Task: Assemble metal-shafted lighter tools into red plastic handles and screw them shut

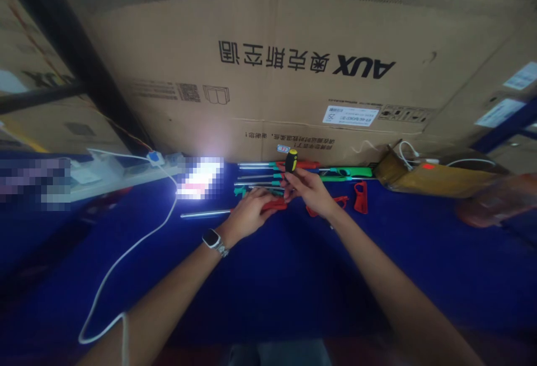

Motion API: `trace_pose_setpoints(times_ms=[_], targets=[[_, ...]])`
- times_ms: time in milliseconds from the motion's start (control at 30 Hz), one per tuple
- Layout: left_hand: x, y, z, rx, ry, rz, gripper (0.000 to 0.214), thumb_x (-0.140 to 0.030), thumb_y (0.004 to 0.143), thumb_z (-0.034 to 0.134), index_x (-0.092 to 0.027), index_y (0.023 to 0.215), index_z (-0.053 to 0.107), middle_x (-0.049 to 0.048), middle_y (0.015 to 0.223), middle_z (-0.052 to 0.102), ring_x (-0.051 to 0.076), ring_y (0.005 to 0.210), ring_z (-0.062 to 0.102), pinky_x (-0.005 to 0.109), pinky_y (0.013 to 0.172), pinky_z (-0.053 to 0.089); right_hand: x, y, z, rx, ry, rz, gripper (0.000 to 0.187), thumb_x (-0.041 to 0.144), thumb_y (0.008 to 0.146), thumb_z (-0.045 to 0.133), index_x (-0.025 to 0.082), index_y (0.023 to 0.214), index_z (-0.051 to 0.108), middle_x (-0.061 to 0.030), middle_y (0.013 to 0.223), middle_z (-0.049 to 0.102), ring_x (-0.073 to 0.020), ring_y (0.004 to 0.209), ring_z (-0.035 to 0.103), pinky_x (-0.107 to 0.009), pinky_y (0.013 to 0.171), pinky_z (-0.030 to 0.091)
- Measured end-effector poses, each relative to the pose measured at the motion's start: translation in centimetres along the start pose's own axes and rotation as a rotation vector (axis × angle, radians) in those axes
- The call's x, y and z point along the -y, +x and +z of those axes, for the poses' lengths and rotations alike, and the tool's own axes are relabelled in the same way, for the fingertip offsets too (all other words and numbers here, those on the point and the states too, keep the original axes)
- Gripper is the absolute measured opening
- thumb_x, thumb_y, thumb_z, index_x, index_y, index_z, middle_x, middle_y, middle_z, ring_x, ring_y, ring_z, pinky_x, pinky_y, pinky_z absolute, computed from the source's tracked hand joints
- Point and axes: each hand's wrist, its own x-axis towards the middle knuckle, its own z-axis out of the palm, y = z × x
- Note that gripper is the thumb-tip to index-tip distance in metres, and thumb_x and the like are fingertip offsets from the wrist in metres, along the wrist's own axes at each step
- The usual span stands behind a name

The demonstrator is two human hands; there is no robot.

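Evidently to steady it, the left hand [248, 210] curls its fingers round the red lighter [274, 205], rod pointing left along the bench [289, 282]. The right hand [311, 189] pinches the screwdriver [291, 162] handle-up, probably aiming its hidden tip downward. Rightmost, a box [444, 180] holds white cables [467, 160]; the blurred jar's [495, 203] contents I cannot tell.

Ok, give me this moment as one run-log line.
left hand: holding red-handled rod | right hand: holding black-and-yellow handle | beyond: more rods | right of hands: red piece | surface: blue
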Motion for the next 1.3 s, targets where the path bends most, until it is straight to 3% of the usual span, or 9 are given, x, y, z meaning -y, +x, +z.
trace_pose_setpoints(times_ms=[67,267,333,600,733,867,967,1167,1300], targets=[[-0.1,0.0,0.0,0.002,0.000,-0.005,0.021,-0.025,0.092,0.065,-0.022,0.113,0.067,0.0071,0.109,0.065,0.025,0.106,0.060,0.043,0.095,0.049,0.1,0.1,-0.5,0.013,-0.027,-0.004,0.048,0.059,0.069,0.079,0.017,0.088,0.065,-0.0016,0.077,0.069,-0.0132,0.055,0.066,-0.026,0.046,0.058],[-0.1,0.0,0.0,-0.001,0.005,-0.003,0.020,-0.025,0.091,0.066,-0.022,0.111,0.068,0.0075,0.109,0.065,0.027,0.109,0.060,0.046,0.097,0.049,-1.2,0.4,1.4,-0.289,-0.008,-0.065,0.051,0.054,0.064,0.085,0.023,0.078,0.047,0.0032,0.059,0.066,-0.0144,0.038,0.060,-0.025,0.035,0.050],[-0.1,0.0,0.0,-0.011,-0.002,0.004,0.019,-0.024,0.091,0.065,-0.023,0.110,0.068,0.0072,0.110,0.065,0.027,0.111,0.060,0.046,0.099,0.048,-1.5,0.3,1.9,-0.322,0.021,-0.079,0.053,0.054,0.064,0.085,0.024,0.081,0.044,0.0059,0.058,0.064,-0.0139,0.036,0.059,-0.024,0.034,0.049],[-0.5,0.1,-0.4,0.002,-0.011,0.003,0.017,-0.026,0.093,0.063,-0.023,0.109,0.069,0.0066,0.107,0.065,0.025,0.105,0.062,0.044,0.095,0.050,0.1,-0.5,-0.6,0.076,0.098,0.026,0.048,0.056,0.073,0.078,0.019,0.101,0.065,-0.0010,0.084,0.069,-0.0151,0.061,0.071,-0.029,0.051,0.063],[-0.5,0.1,-0.5,0.017,0.010,-0.014,0.019,-0.027,0.093,0.064,-0.023,0.110,0.068,0.0072,0.108,0.064,0.026,0.107,0.060,0.045,0.096,0.049,-0.5,0.2,-0.4,-0.035,0.019,-0.002,0.047,0.055,0.066,0.083,0.016,0.086,0.066,-0.0025,0.073,0.071,-0.0159,0.054,0.070,-0.026,0.047,0.061],[-0.3,0.0,-0.2,0.004,0.021,-0.015,0.019,-0.026,0.092,0.065,-0.023,0.110,0.068,0.0068,0.109,0.064,0.026,0.108,0.060,0.044,0.097,0.049,-1.5,0.7,1.5,-0.244,0.020,-0.033,0.055,0.054,0.059,0.088,0.022,0.073,0.046,0.0043,0.051,0.062,-0.0166,0.039,0.064,-0.023,0.036,0.054],[-0.2,0.0,0.0,0.000,0.038,-0.015,0.019,-0.026,0.091,0.065,-0.022,0.109,0.068,0.0070,0.108,0.065,0.026,0.107,0.060,0.044,0.096,0.049,-1.6,0.5,2.6,-0.318,0.091,-0.005,0.060,0.056,0.059,0.087,0.024,0.077,0.040,0.0033,0.058,0.067,-0.0164,0.037,0.063,-0.021,0.030,0.048],[-0.2,-0.1,-0.1,-0.013,0.020,0.001,0.020,-0.026,0.092,0.065,-0.024,0.111,0.068,0.0061,0.107,0.064,0.025,0.105,0.061,0.043,0.094,0.050,-0.1,-0.4,0.9,-0.068,0.119,0.075,0.052,0.060,0.071,0.078,0.021,0.100,0.061,0.0023,0.073,0.067,-0.0149,0.050,0.068,-0.022,0.036,0.053],[-0.3,-0.1,-0.1,0.010,0.026,-0.022,0.019,-0.028,0.092,0.065,-0.022,0.110,0.067,0.0072,0.108,0.064,0.026,0.105,0.061,0.043,0.094,0.050,0.0,-0.4,-0.6,-0.041,0.017,0.032,0.046,0.058,0.072,0.077,0.017,0.090,0.067,-0.0008,0.069,0.069,-0.0136,0.047,0.065,-0.019,0.031,0.042]])
